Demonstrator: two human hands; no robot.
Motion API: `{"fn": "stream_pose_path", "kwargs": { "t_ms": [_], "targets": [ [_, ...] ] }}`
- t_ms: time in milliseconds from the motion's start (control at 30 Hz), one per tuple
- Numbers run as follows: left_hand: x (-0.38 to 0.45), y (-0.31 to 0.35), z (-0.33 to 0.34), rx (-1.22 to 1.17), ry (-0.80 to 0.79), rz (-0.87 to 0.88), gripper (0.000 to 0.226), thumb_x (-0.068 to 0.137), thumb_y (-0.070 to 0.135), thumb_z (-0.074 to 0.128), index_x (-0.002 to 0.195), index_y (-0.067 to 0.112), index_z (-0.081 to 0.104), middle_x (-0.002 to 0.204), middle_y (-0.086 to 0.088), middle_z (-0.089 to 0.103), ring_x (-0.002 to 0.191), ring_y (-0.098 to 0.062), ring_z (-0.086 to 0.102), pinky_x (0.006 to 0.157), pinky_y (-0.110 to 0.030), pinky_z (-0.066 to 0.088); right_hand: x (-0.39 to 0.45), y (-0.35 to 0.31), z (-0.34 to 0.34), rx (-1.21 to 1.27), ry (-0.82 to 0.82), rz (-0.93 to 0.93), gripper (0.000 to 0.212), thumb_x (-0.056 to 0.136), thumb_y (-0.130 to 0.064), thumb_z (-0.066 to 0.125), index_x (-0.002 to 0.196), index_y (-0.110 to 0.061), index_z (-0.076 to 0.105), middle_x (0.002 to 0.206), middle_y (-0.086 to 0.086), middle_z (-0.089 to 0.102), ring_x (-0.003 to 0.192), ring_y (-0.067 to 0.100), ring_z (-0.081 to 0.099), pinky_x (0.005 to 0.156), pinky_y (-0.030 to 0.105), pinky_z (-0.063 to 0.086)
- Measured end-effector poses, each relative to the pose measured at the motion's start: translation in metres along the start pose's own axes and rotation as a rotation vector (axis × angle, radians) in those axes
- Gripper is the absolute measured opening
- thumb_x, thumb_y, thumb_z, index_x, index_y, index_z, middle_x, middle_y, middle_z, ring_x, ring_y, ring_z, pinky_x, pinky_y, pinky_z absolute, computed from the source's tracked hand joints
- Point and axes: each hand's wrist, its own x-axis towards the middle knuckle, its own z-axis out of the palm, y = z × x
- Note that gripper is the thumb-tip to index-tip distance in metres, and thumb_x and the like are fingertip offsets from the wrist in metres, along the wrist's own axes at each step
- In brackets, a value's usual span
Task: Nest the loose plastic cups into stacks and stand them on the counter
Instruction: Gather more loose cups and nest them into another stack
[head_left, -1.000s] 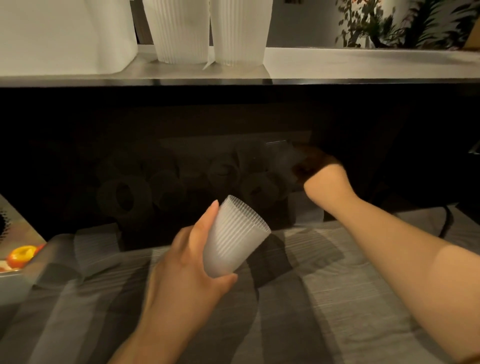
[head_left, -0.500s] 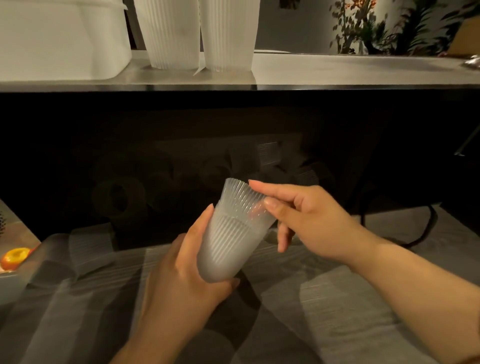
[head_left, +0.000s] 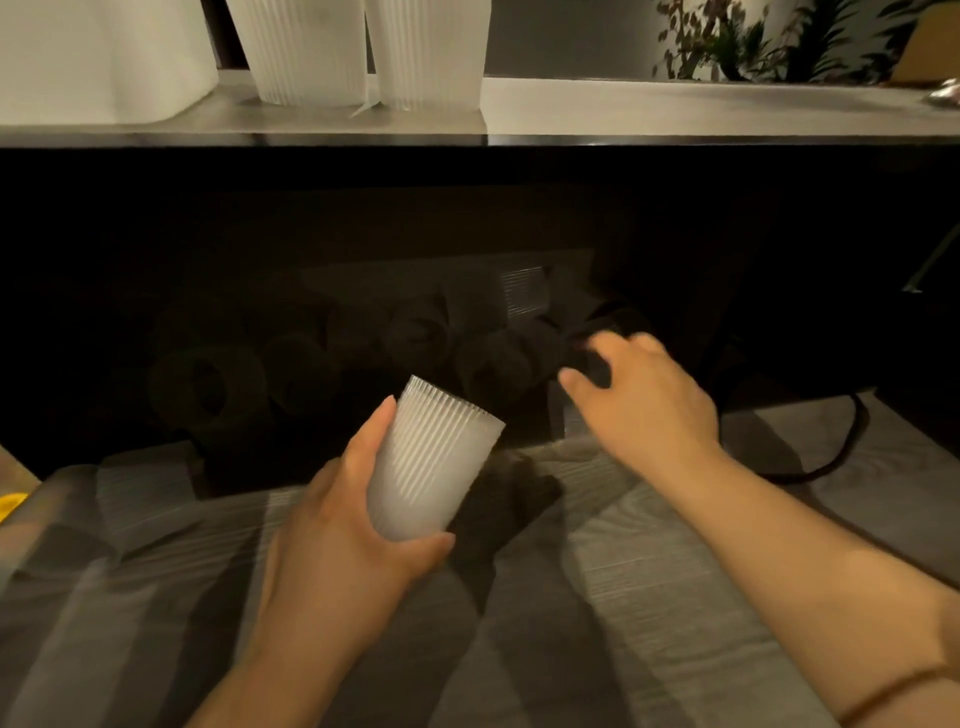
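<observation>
My left hand (head_left: 337, 545) grips a ribbed translucent plastic cup stack (head_left: 431, 462), tilted with its mouth up and to the right. My right hand (head_left: 639, 395) reaches forward into the dark space under the counter, fingers spread and holding nothing. Several loose cups (head_left: 218, 384) lie on their sides in that shadow, barely visible; one ribbed cup (head_left: 524, 296) catches some light at the back. Two tall cup stacks (head_left: 306, 47) (head_left: 431, 52) stand on the counter (head_left: 675, 111) above.
A white container (head_left: 93, 57) stands on the counter at the left. Plants (head_left: 769, 41) sit at the back right. A black cable (head_left: 831, 457) loops over the striped grey floor at the right. Something yellow (head_left: 10, 506) shows at the left edge.
My right hand seated a cup into the one held by my left hand, then let go and moved right and forward toward the dark shelf. The left hand kept its grip.
</observation>
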Motion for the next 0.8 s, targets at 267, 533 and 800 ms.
{"fn": "stream_pose_path", "kwargs": {
  "t_ms": [267, 533, 800],
  "targets": [
    [0.002, 0.005, 0.002, 0.101, -0.048, 0.002, 0.119, 0.066, 0.047, 0.083, 0.143, 0.063, -0.006, 0.123, 0.023, 0.037, 0.097, 0.001, 0.035, 0.08, -0.024, 0.034, 0.021, 0.038, 0.038, 0.728, -0.122, 0.351, 0.068, 0.09, -0.014, 0.068, 0.147, -0.007, 0.032, 0.097, 0.005, 0.068, 0.052, 0.012, 0.067, 0.044, 0.023, 0.047],
    [0.005, 0.011, 0.006, 0.103, -0.058, 0.054, 0.12, 0.065, 0.044, 0.085, 0.143, 0.063, -0.003, 0.115, 0.029, 0.032, 0.098, 0.001, 0.039, 0.08, -0.025, 0.039, -0.019, 0.004, -0.014, 0.877, -0.157, -0.12, 0.052, 0.098, -0.011, 0.053, 0.141, -0.035, 0.038, 0.08, -0.004, 0.067, 0.064, 0.01, 0.058, 0.059, 0.021, 0.048],
    [0.009, 0.013, 0.006, 0.094, -0.03, 0.095, 0.119, 0.065, 0.038, 0.087, 0.145, 0.062, 0.002, 0.113, 0.028, 0.032, 0.099, 0.004, 0.036, 0.073, -0.021, 0.034, -0.021, 0.004, -0.013, 0.428, -0.14, -0.339, 0.049, 0.103, -0.021, 0.04, 0.144, -0.045, 0.031, 0.079, -0.022, 0.063, 0.072, 0.003, 0.06, 0.074, 0.013, 0.049]
  ]
}}
